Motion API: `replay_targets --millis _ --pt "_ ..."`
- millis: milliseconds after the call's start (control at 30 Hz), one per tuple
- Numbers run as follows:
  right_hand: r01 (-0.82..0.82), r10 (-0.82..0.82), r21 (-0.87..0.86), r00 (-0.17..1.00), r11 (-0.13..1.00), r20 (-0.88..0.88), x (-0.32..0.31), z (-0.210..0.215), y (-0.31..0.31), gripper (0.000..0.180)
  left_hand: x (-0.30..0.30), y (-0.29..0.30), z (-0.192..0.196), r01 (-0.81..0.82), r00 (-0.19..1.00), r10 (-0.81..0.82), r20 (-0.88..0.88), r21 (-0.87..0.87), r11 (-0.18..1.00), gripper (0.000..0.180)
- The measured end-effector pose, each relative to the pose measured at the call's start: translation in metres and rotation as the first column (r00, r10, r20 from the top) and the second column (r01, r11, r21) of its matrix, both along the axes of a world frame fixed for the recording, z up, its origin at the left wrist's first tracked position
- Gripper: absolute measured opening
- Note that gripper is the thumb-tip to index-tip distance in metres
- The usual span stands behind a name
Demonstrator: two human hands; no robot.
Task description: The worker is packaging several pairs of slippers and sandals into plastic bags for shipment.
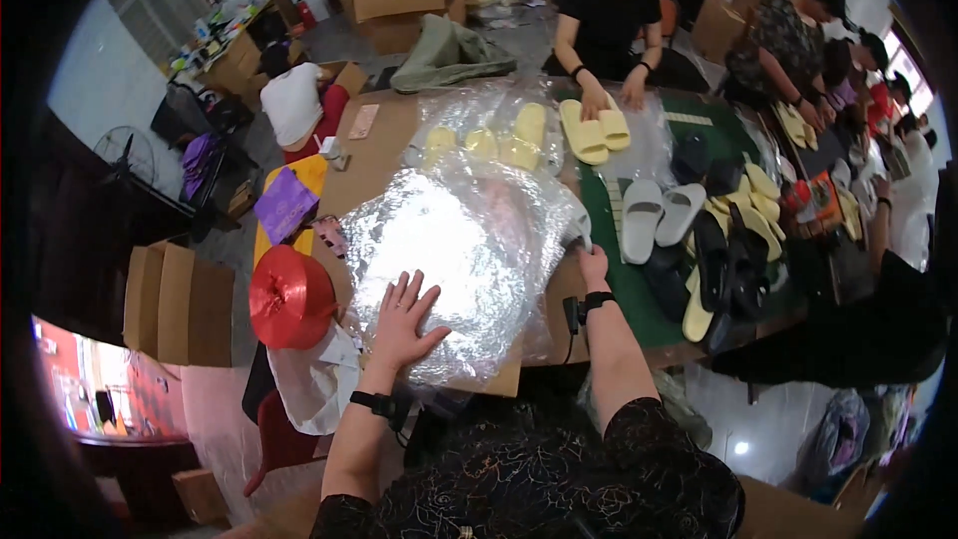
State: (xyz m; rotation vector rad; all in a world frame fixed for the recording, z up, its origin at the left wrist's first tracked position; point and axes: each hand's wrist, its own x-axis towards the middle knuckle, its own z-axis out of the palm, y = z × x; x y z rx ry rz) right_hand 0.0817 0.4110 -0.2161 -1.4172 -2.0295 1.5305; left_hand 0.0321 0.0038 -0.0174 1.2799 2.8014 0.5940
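A pile of clear plastic bags [469, 279], bright with glare, covers the table in front of me. My left hand [404, 324] lies flat on its near left part, fingers spread. At the right edge of the pile, my right hand [593, 266] is closed on the near end of a pale grey slipper [579, 228], which is partly hidden by the plastic. A pair of white slippers [659, 218] lies just right of that hand. Beyond the pile, several yellow slippers [483, 145] lie under or in clear plastic.
A co-worker [611, 25] across the table handles yellow slippers [596, 130]. Black and yellow slippers [733, 250] are heaped at the right on a green mat [644, 324]. A red ribbon roll [291, 296] and a purple bag [285, 205] sit at the left, near cardboard boxes [195, 304].
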Motion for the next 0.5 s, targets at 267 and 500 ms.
replay_targets --millis 267,500 --pt "0.53 -0.279 0.154 0.645 0.834 -0.712 0.005 0.071 0.036 0.038 -0.004 0.003 -0.002 0.025 1.0 -0.025 -0.01 0.029 0.999 0.067" --pt "0.477 -0.002 0.369 0.615 0.798 -0.789 0.045 0.274 0.029 0.027 -0.005 -0.006 -0.008 0.019 0.999 -0.017 -0.035 0.048 0.999 0.066"
